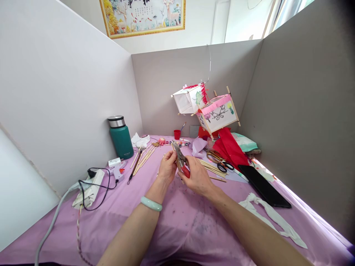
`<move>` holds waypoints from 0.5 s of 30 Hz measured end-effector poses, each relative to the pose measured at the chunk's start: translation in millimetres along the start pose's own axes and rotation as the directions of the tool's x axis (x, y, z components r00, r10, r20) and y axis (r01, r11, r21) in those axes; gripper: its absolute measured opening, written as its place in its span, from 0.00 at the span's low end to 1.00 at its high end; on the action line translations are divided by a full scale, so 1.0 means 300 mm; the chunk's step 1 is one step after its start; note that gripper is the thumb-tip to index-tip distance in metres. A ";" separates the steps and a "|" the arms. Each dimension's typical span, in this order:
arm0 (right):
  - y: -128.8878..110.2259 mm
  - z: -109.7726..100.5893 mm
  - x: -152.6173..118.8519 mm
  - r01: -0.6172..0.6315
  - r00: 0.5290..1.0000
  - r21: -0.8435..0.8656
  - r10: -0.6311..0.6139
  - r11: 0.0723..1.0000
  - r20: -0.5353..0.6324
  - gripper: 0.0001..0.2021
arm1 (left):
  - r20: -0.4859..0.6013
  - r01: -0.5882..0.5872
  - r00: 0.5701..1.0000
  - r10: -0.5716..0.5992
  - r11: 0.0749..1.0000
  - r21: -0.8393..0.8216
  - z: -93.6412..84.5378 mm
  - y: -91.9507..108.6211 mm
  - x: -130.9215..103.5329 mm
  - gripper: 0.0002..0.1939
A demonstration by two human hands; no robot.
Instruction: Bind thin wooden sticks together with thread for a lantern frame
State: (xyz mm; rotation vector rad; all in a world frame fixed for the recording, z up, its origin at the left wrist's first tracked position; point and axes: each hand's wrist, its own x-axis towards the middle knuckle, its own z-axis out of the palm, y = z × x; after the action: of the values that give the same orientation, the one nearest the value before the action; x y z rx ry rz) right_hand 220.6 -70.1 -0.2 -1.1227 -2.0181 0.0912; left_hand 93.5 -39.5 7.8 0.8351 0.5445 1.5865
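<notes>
My right hand is closed round the red handles of a pair of pliers, whose grey jaws point up and away from me. Close beside it, my left hand pinches a thin wooden stick at the jaws. Whether the jaws bite on the stick is too small to tell. A pale green bangle circles my left wrist. Just beyond my right hand lie several loose wooden sticks and scissors with black handles. More sticks lie to the left, beside a dark brush.
Two paper lanterns hang at the back. A green bottle, a glue gun and a power strip with cables stand left. On the right are red cloth, a black phone and white cloth. Grey partitions enclose the table.
</notes>
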 end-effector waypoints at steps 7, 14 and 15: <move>-0.001 0.004 -0.002 -0.007 1.000 0.003 0.007 1.000 0.013 0.17 | -0.015 0.004 1.000 -0.004 0.999 0.035 -0.007 -0.004 0.001 0.16; -0.012 0.003 -0.004 -0.008 1.000 0.011 0.008 1.000 0.012 0.17 | 0.001 0.006 1.000 -0.006 0.998 0.055 -0.013 -0.009 0.002 0.17; -0.013 0.003 -0.004 -0.007 1.000 0.013 0.006 1.000 0.010 0.17 | 0.004 0.006 1.000 -0.007 0.998 0.055 -0.014 -0.009 0.002 0.16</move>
State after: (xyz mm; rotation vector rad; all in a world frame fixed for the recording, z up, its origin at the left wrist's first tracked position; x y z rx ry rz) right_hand 217.8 -73.1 0.0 -1.1225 -2.0197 0.1133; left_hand 92.0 -38.0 3.4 0.8772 0.5899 1.5695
